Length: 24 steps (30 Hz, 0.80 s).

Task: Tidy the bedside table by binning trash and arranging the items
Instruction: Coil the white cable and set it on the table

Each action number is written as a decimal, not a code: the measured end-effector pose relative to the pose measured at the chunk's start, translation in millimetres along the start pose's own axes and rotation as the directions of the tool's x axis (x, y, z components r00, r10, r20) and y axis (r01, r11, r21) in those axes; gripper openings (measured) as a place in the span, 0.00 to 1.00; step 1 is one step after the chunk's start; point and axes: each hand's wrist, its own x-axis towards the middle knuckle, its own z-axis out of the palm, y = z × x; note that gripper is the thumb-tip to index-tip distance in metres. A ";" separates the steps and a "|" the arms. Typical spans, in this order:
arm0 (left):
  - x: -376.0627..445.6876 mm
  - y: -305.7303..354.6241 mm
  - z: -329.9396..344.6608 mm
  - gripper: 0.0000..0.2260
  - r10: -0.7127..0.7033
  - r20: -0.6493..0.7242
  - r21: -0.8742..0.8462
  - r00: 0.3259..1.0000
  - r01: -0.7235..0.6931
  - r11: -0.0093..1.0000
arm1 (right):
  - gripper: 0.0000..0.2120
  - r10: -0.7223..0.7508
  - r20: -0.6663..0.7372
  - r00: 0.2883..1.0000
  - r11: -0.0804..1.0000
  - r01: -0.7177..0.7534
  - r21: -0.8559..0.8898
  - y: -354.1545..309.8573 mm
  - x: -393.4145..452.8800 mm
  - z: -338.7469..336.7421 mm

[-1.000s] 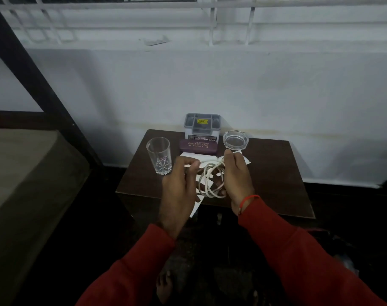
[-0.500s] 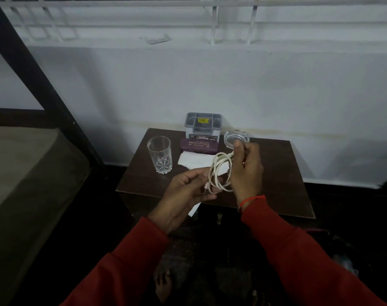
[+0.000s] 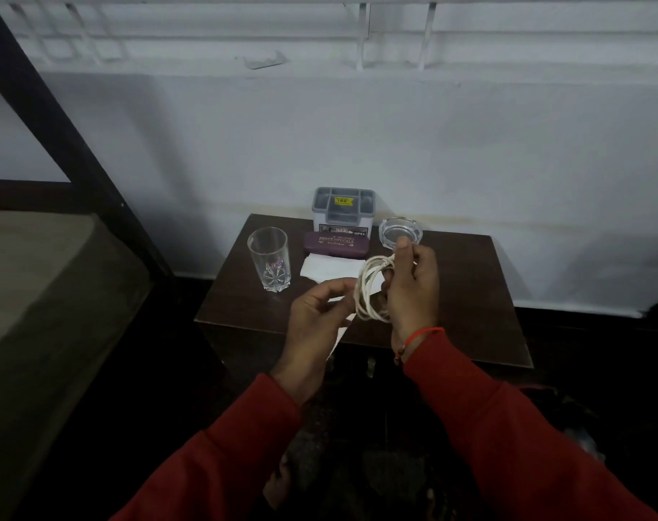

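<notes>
A coiled white cable hangs above the front middle of the dark bedside table. My right hand grips the coil at its top, thumb up. My left hand is just left of the coil, its thumb and fingers pinching the loops' left side. Under the hands lies a white tissue. Behind it sit a maroon spectacle case, a grey organiser box, a clear drinking glass at the left and a glass ashtray at the right.
A bed with a dark frame post stands at the left. The white wall and window grille rise behind the table. Dark floor lies below, with my foot near the bottom middle.
The coil was lifted off the table by my right hand and now hangs upright. My left hand turned palm up and closed its fingertips on the loops.
</notes>
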 end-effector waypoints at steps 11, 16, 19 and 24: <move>0.8 1.8 -4.7 0.10 -0.218 0.137 -0.391 0.966 0.255 0.884 | 0.09 -0.098 -0.032 0.995 0.995 0.097 -0.035 1.6 -9.1 4.8; 1.1 5.4 -6.0 0.12 -0.181 0.167 -0.433 0.969 0.237 0.870 | 0.10 -0.077 -0.028 0.997 0.997 0.077 0.000 -1.4 -10.5 4.8; 0.2 9.8 -4.6 0.10 -0.234 0.247 -0.438 0.941 0.323 0.839 | 0.09 -0.171 -0.071 0.983 0.985 0.168 -0.045 -2.2 -11.1 2.6; -1.9 8.8 -1.4 0.12 -0.199 0.161 -0.429 0.967 0.250 0.868 | 0.09 -0.272 -0.064 0.960 0.960 0.266 -0.091 -4.1 -14.5 2.0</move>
